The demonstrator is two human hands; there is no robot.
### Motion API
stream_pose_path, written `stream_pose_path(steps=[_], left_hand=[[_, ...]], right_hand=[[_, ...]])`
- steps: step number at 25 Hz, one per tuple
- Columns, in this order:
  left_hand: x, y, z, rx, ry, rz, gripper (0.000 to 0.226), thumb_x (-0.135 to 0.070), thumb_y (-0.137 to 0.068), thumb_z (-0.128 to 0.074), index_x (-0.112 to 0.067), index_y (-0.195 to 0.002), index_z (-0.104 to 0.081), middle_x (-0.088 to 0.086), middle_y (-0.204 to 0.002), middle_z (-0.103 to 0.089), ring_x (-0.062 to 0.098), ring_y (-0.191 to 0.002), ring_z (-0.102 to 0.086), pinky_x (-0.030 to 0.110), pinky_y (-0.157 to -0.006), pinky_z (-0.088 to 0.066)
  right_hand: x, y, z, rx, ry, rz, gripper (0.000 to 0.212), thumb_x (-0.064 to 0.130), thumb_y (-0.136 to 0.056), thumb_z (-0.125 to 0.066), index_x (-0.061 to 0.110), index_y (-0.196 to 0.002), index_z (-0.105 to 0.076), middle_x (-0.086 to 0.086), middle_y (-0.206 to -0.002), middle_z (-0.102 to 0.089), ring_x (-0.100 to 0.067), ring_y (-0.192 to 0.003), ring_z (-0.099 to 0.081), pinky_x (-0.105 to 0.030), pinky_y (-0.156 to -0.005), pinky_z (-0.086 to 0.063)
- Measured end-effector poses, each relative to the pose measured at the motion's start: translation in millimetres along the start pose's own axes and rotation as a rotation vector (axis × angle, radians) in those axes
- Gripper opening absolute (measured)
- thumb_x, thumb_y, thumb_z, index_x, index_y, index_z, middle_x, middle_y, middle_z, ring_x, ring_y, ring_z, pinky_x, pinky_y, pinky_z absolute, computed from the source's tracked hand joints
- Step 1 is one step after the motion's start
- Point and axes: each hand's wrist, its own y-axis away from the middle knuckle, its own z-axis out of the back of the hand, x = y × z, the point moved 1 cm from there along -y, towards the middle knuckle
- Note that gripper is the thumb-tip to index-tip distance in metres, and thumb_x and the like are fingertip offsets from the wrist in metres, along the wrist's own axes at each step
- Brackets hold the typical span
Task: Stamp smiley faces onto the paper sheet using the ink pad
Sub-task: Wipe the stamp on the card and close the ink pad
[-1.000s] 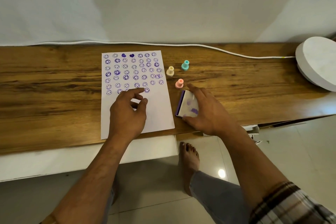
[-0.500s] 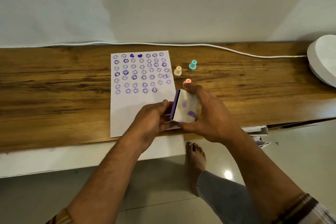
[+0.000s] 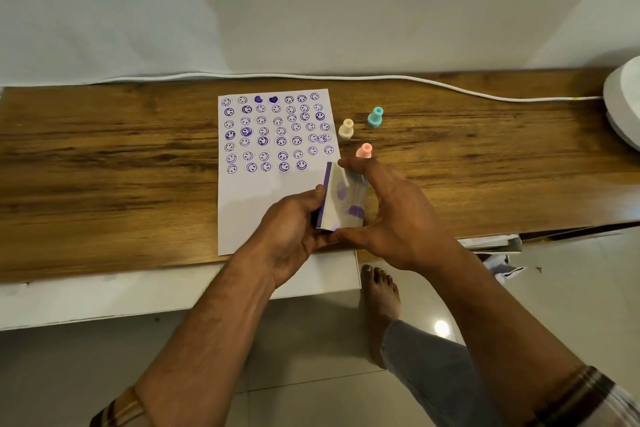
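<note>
A white paper sheet lies on the wooden table, its upper part covered with several rows of purple smiley prints. The ink pad, a clear-lidded case with a purple edge and purple smudges, is lifted over the sheet's right edge. My left hand grips its left, purple side. My right hand grips its far and near ends. Three small stamps stand upright to the right of the sheet: cream, teal and pink, the pink one just beyond my right fingertips.
A white cable runs along the table's back edge to a round white object at the far right. A white ledge runs below the table's front edge. My bare foot and trouser leg stand on the tiled floor.
My left hand left the paper sheet and moved right to grip the ink pad's left side. My right hand lifted the pad off the table and tilted it.
</note>
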Motion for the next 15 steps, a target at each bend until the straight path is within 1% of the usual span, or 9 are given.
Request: stream_pose_path(steps=[2,5,7,8,9,11,12,13,15], left_hand=[[0,-1,-1,0.002,-0.045,-0.012,0.032,-0.026,-0.106,-0.047,-0.015,-0.131,-0.062,0.012,-0.12,-0.075,0.035,-0.104,-0.074,0.042,-0.075,-0.064],[0,-5,0,0.024,-0.266,-0.091,0.026,-0.021,-0.102,-0.057,-0.017,-0.122,-0.071,0.008,-0.115,-0.077,0.028,-0.1,-0.074,0.04,-0.077,-0.062],[0,-5,3,0.003,-0.432,-0.143,0.024,-0.017,-0.1,-0.06,-0.018,-0.119,-0.074,0.005,-0.109,-0.078,0.025,-0.095,-0.074,0.033,-0.073,-0.061],[-1,-5,6,-0.023,-0.534,-0.167,0.024,-0.018,-0.099,-0.062,-0.02,-0.12,-0.074,0.002,-0.109,-0.078,0.023,-0.096,-0.073,0.031,-0.073,-0.061],[-2,-5,9,-0.049,-0.652,-0.189,0.026,-0.021,-0.098,-0.064,-0.023,-0.123,-0.073,-0.002,-0.113,-0.076,0.021,-0.099,-0.071,0.031,-0.077,-0.062],[-4,-7,15,-0.061,-0.829,-0.228,0.033,-0.024,-0.097,-0.066,-0.027,-0.13,-0.068,-0.007,-0.121,-0.07,0.016,-0.105,-0.067,0.035,-0.084,-0.062],[-4,-7,16,-0.055,-0.85,-0.246,0.036,-0.025,-0.096,-0.067,-0.029,-0.132,-0.067,-0.01,-0.122,-0.069,0.013,-0.105,-0.066,0.034,-0.084,-0.062],[-4,-7,16,-0.055,-0.831,-0.265,0.037,-0.025,-0.095,-0.069,-0.031,-0.131,-0.067,-0.012,-0.122,-0.068,0.01,-0.104,-0.066,0.032,-0.082,-0.062],[-6,-8,17,-0.072,-0.709,-0.287,0.036,-0.023,-0.092,-0.072,-0.03,-0.127,-0.069,-0.009,-0.122,-0.071,0.012,-0.105,-0.069,0.029,-0.079,-0.061]], right_hand=[[1,0,0,-0.013,0.008,0.011,0.092,0.066,-0.068,-0.079,0.044,-0.144,-0.033,0.012,-0.142,-0.052,0.0,-0.119,-0.04,-0.016,-0.083,-0.04],[2,-2,1,0.011,-0.025,0.0,0.106,0.058,-0.065,-0.088,0.045,-0.152,-0.029,0.016,-0.15,-0.046,0.0,-0.13,-0.039,-0.029,-0.096,-0.045],[4,-3,7,0.067,-0.185,-0.09,0.103,0.057,-0.064,-0.09,0.063,-0.147,-0.028,0.032,-0.143,-0.049,0.009,-0.128,-0.043,-0.018,-0.096,-0.045],[2,-2,11,0.078,-0.299,-0.143,0.092,0.055,-0.068,-0.088,0.069,-0.14,-0.033,0.037,-0.134,-0.055,0.012,-0.124,-0.05,-0.01,-0.09,-0.049],[-2,-2,15,0.072,-0.404,-0.199,0.075,0.051,-0.075,-0.086,0.068,-0.134,-0.042,0.037,-0.124,-0.062,0.01,-0.119,-0.057,-0.009,-0.084,-0.053],[-13,-2,18,0.049,-0.538,-0.32,0.036,0.038,-0.088,-0.078,0.052,-0.119,-0.066,0.027,-0.108,-0.073,0.001,-0.11,-0.066,-0.013,-0.077,-0.058],[-17,-2,18,0.049,-0.569,-0.379,0.022,0.034,-0.09,-0.075,0.045,-0.109,-0.074,0.024,-0.103,-0.076,0.0,-0.106,-0.068,-0.013,-0.072,-0.057],[-18,-1,16,0.05,-0.591,-0.432,0.015,0.032,-0.09,-0.075,0.041,-0.101,-0.077,0.021,-0.101,-0.077,-0.001,-0.102,-0.07,-0.013,-0.068,-0.057],[-20,-2,12,0.007,-0.652,-0.534,0.011,0.031,-0.088,-0.076,0.035,-0.097,-0.078,0.014,-0.102,-0.079,-0.004,-0.098,-0.072,-0.017,-0.067,-0.058]])
